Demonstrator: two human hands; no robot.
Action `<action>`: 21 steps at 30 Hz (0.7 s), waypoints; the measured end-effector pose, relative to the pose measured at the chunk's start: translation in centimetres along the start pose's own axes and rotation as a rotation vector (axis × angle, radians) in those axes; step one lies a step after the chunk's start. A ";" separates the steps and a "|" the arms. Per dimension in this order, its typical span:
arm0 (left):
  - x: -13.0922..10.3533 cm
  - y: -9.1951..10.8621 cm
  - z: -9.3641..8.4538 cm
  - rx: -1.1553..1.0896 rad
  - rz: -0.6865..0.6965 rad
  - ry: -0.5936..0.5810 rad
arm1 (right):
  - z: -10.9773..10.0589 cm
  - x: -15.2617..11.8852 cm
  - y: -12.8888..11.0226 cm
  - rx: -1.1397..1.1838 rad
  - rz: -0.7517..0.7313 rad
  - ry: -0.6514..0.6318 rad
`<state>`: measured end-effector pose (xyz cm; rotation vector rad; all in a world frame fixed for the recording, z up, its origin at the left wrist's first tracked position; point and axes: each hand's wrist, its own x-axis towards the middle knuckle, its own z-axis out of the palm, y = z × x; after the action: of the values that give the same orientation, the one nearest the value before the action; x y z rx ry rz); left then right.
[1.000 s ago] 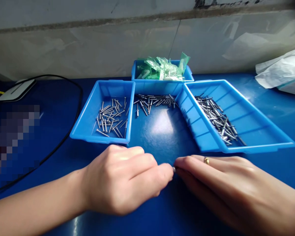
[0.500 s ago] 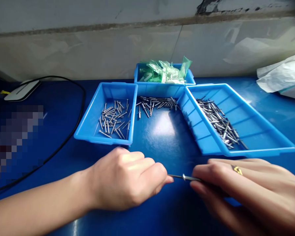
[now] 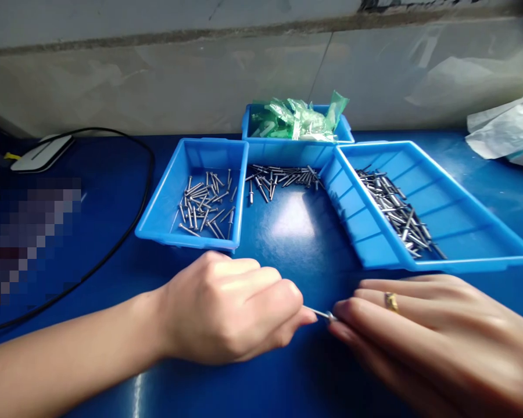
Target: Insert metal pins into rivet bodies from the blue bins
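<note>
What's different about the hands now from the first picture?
The bare left hand and gold-ringed right hand moved apart, then slightly closer, showing more of the thin silver metal rivet between them. Both still grip it; the three blue plastic trays stayed put.

Left of the grip curves a black cable (image 3: 150, 180) (a flat white device (image 3: 41, 155) beside it); beyond, rightward, lies crumpled white sheeting (image 3: 503, 126).

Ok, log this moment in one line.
left hand: gripping rivet shaft | right hand: gripping its other end | screws: left bin | more rivets: right bin | green plastic: back bin
</note>
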<state>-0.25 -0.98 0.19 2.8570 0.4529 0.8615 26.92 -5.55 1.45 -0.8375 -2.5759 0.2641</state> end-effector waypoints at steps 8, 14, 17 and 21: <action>0.6 0.4 -1.5 -0.121 0.099 0.002 | 0.4 -0.1 -0.4 0.240 0.066 -0.142; 0.5 0.6 -1.9 -0.209 0.140 -0.039 | 0.6 -0.2 -0.4 0.314 0.082 -0.112; 0.3 0.9 -2.0 -0.171 0.095 -0.019 | 0.5 -0.3 -0.4 0.384 0.146 -0.094; 0.3 0.8 -1.3 -0.047 -0.024 0.034 | -0.3 -0.3 -0.4 0.291 0.202 -0.043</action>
<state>-0.56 -1.61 1.62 2.7926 0.4627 0.9050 27.06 -6.02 1.69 -0.9883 -2.4107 0.7047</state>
